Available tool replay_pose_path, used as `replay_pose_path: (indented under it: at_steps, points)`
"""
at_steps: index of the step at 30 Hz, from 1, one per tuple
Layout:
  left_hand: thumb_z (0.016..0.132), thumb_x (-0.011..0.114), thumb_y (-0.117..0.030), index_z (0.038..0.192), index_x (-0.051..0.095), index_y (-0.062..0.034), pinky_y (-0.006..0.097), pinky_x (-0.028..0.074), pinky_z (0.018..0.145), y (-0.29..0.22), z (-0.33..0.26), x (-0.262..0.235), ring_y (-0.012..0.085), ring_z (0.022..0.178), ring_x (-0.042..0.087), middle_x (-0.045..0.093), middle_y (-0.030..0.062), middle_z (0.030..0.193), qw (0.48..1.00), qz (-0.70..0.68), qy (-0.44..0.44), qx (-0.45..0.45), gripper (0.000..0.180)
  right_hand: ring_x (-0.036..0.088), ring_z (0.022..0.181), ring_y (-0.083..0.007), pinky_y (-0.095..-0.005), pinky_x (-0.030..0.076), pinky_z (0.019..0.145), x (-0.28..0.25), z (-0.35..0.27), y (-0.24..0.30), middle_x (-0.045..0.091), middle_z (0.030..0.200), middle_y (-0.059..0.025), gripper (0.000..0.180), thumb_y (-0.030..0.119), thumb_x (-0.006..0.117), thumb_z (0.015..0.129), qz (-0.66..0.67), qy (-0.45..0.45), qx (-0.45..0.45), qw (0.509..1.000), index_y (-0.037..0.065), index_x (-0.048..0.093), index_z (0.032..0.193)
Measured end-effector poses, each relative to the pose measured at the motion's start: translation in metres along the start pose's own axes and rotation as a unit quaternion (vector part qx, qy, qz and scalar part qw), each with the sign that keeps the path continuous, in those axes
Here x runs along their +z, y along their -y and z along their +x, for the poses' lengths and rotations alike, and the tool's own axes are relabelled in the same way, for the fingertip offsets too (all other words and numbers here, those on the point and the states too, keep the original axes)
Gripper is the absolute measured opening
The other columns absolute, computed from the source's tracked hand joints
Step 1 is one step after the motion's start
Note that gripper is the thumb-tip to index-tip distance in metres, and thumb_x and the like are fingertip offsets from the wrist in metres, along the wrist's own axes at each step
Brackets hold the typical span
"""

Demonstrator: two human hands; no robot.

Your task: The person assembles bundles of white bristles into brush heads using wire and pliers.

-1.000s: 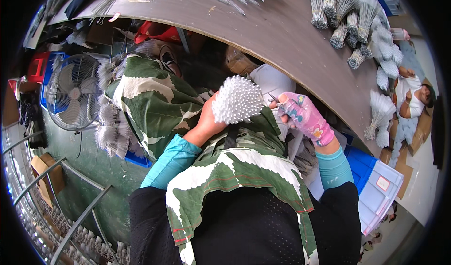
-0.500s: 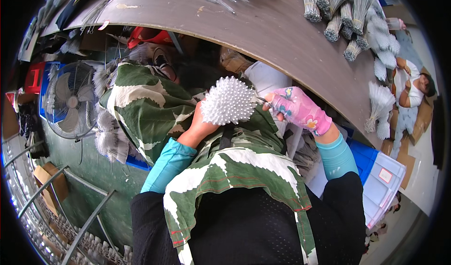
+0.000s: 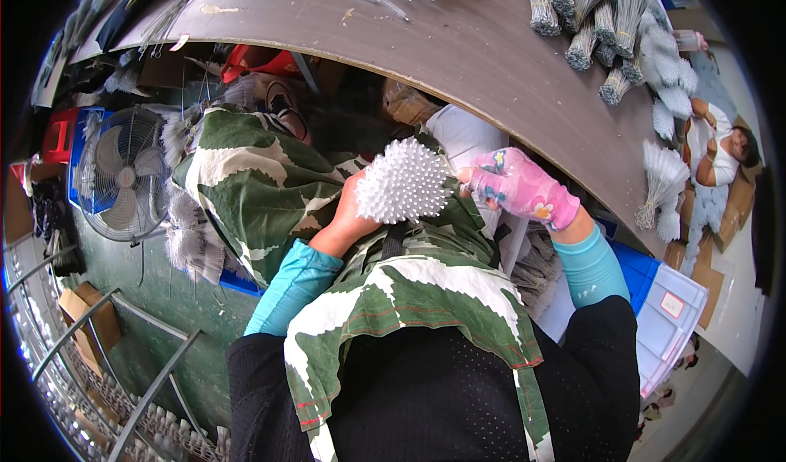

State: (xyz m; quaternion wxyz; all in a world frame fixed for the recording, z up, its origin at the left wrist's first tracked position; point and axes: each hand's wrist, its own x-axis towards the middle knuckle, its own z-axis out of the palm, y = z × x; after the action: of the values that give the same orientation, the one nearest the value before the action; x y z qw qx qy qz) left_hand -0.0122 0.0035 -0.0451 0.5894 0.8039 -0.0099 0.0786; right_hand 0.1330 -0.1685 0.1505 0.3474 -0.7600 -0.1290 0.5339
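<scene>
Count: one white studded bundle point(image 3: 405, 182), one fan point(image 3: 124, 175). Left hand point(image 3: 348, 216) clamps the bundle; right hand point(image 3: 514, 185) curls beside it, grip unclear.

Two hands point(image 3: 348, 211) point(image 3: 517, 185) and one white bundle point(image 3: 404, 181) before the surface point(image 3: 508, 61); one fan point(image 3: 124, 177) to its left, one person point(image 3: 724, 167) to its right.

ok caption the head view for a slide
Left hand gripping a white-tipped brush bundle, pink-gloved right hand close beside it.
</scene>
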Motion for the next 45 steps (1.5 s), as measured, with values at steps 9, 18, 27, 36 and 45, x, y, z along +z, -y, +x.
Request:
replay_pose_path:
  at_steps: [9, 18, 27, 36, 45]
  points:
    - [0.078, 0.067, -0.005, 0.109, 0.061, 0.0010, 0.028, 0.048, 0.084, -0.023, 0.001, -0.007, 0.0151, 0.094, 0.063, 0.067, 0.0096, 0.104, 0.976, -0.180, 0.008, -0.119, 0.033, 0.052, 0.061, -0.0111, -0.0270, 0.043, 0.059, -0.017, -0.004, 0.013, 0.064, 0.072, -0.0020, 0.036, 0.034, 0.054, 0.091, -0.130, -0.011, -0.092, 0.987, 0.002, 0.069, 0.095]
    - [0.076, 0.068, -0.007, 0.107, 0.062, -0.0004, 0.029, 0.049, 0.080, -0.018, -0.001, -0.005, 0.0161, 0.090, 0.064, 0.068, 0.0099, 0.099, 0.968, -0.215, 0.017, -0.129, 0.032, 0.047, 0.060, -0.0198, -0.0349, 0.042, 0.062, -0.016, 0.004, 0.043, 0.057, 0.066, -0.0162, 0.035, 0.035, 0.057, 0.090, -0.317, -0.007, -0.037, 0.948, 0.002, 0.068, 0.093]
    - [0.073, 0.069, -0.011, 0.106, 0.062, -0.0005, 0.033, 0.049, 0.080, -0.031, 0.004, -0.013, 0.0279, 0.091, 0.065, 0.066, 0.0145, 0.099, 0.988, -0.115, 0.048, -0.096, 0.035, 0.059, 0.074, -0.0335, -0.0409, 0.045, 0.071, -0.018, 0.012, 0.042, 0.061, 0.076, -0.0199, 0.049, 0.047, 0.052, 0.089, -0.355, 0.036, -0.061, 0.932, 0.001, 0.066, 0.086]
    - [0.073, 0.069, -0.012, 0.106, 0.062, -0.0010, 0.033, 0.049, 0.081, -0.025, 0.002, -0.010, 0.0295, 0.092, 0.065, 0.066, 0.0151, 0.099, 0.987, -0.116, 0.042, -0.106, 0.035, 0.059, 0.077, -0.0354, -0.0415, 0.046, 0.072, -0.018, 0.009, 0.048, 0.061, 0.076, -0.0211, 0.048, 0.046, 0.053, 0.089, -0.400, 0.019, -0.057, 0.914, 0.000, 0.065, 0.083]
    - [0.073, 0.068, -0.013, 0.105, 0.062, -0.0013, 0.034, 0.049, 0.081, -0.029, 0.004, -0.012, 0.0301, 0.092, 0.065, 0.066, 0.0152, 0.099, 0.988, -0.100, 0.050, -0.103, 0.035, 0.061, 0.079, -0.0339, -0.0408, 0.046, 0.073, -0.018, 0.013, 0.039, 0.063, 0.078, -0.0193, 0.047, 0.045, 0.053, 0.088, -0.389, 0.016, -0.078, 0.918, 0.001, 0.066, 0.083]
